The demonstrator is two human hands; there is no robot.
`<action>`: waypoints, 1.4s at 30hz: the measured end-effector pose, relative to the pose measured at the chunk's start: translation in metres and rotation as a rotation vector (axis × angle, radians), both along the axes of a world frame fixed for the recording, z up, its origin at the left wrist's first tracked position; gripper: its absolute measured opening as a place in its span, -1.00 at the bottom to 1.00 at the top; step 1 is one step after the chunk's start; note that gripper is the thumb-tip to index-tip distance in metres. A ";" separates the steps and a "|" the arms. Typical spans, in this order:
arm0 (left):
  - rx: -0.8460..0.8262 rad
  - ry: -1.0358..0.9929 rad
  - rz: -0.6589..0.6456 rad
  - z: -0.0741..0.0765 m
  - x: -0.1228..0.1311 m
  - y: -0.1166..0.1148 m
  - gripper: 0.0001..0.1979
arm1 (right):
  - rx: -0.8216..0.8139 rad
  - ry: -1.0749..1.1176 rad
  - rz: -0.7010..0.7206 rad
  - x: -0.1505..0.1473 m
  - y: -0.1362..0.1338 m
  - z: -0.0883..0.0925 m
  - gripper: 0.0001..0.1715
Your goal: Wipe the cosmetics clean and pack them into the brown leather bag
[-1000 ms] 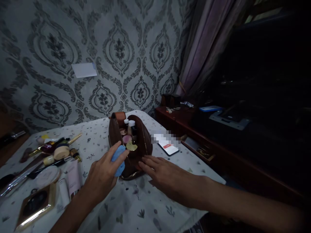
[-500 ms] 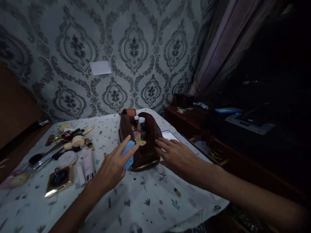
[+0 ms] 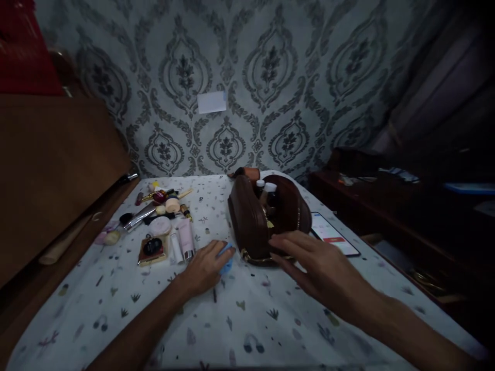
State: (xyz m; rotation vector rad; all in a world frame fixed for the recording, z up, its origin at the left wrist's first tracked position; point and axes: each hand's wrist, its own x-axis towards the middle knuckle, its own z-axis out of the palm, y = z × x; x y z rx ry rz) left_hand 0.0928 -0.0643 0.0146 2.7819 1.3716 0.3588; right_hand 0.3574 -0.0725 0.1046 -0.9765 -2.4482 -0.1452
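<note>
Brown bag [image 3: 251, 219] stands open on the patterned tabletop [image 3: 232, 322] in the head view, near the middle, its gold-coloured zip running along the lip and its opening tipped toward the right. The left hand [image 3: 209, 265] is closed around a soft blue wad [image 3: 226, 263], low over the tabletop between the bag and a pink tube [image 3: 186, 238]. The right hand [image 3: 325, 265] is open, fingers stretched out and thumb apart, with the fingertips at the near rim of the bag. For good handling, I would steady that rim with light, flat fingers, spread the mouth without pulling it over, and keep the wad bunched inside the palm so no loose edge snags the zip teeth. The white-capped bottles [image 3: 271, 195] stand tall inside and look easy to knock, so slow movements around them seem wise. Care is also due on the right, where a phone [image 3: 342, 240] lies just beside the bag. As for what is hidden, the right hand covers part of the bag's front, and I cannot tell how firmly it touches. The bag's floor is lost in shadow, only a scrap of something yellowish [image 3: 270, 224] shows, and whether the wad is cloth or sponge is unclear
</note>
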 end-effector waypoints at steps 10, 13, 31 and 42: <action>0.158 -0.021 0.518 0.006 -0.039 0.017 -0.69 | -0.457 0.047 0.205 -0.103 0.003 -0.048 -0.83; 0.168 -0.024 0.597 0.007 -0.049 0.021 -0.67 | -0.562 0.141 0.211 -0.141 0.014 -0.062 -0.75; 0.135 -0.484 0.535 -0.013 -0.081 0.037 -0.58 | -0.675 0.298 -0.067 -0.200 0.032 -0.100 -0.59; 0.093 -0.280 0.225 0.001 -0.041 0.021 -0.71 | -0.691 0.643 -0.028 -0.159 0.034 -0.113 -0.66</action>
